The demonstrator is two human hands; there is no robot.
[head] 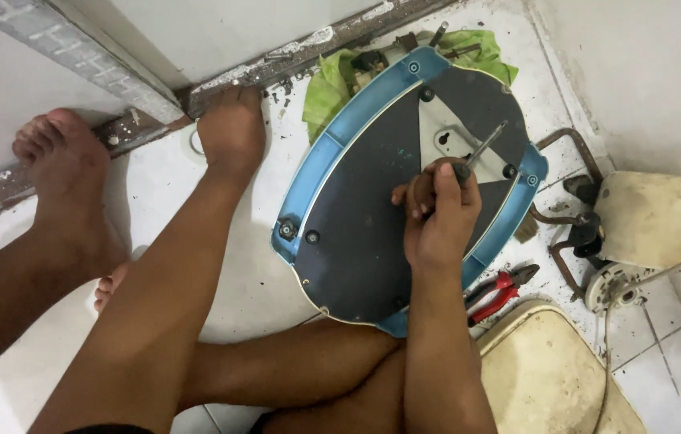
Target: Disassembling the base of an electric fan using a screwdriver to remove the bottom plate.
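Right hand (437, 213) was clamped on a screwdriver (481, 149), tip angled toward one o'clock over the blue-rimmed oval panel (356, 233); left hand was out of sight.

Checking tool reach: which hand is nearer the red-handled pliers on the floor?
Right. The right hand grips a screwdriver over the blue-rimmed panel, just up-left of the pliers; the left hand is out of view.
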